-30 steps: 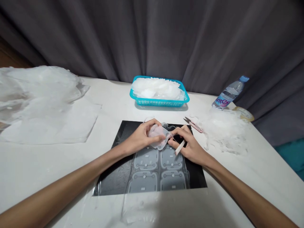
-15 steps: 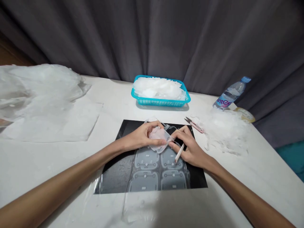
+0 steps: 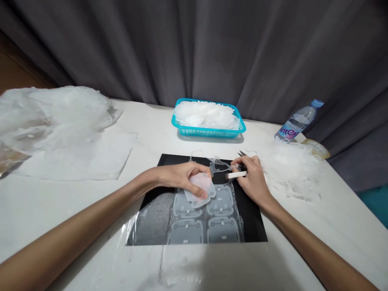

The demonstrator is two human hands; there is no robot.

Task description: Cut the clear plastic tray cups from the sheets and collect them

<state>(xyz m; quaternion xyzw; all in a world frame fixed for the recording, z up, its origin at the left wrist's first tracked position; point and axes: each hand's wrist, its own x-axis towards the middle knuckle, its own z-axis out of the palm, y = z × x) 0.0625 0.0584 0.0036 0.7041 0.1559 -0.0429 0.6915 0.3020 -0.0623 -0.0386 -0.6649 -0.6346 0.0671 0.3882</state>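
On a black mat (image 3: 154, 220) lies a clear moulded plastic sheet (image 3: 209, 220) of several rounded rectangular pieces. My left hand (image 3: 182, 178) grips one separated translucent piece (image 3: 201, 190) above the sheet's top left. My right hand (image 3: 253, 178) is closed on a small white stick-like tool (image 3: 238, 174) and also pinches the thin plastic frame strip (image 3: 220, 165) at the mat's far right corner. The strip stretches between the two hands.
A turquoise basket (image 3: 209, 131) of translucent pieces stands behind the mat. Small pink snips (image 3: 241, 154) peek out by my right hand. A heap of plastic offcuts (image 3: 291, 169), a water bottle (image 3: 295, 125) and clear bags (image 3: 57, 121) flank the mat. A grey curtain hangs behind.
My left hand has drawn the cut piece down and toward me. My right hand moved right and away toward the mat's far corner, pulling the frame strip off the piece.
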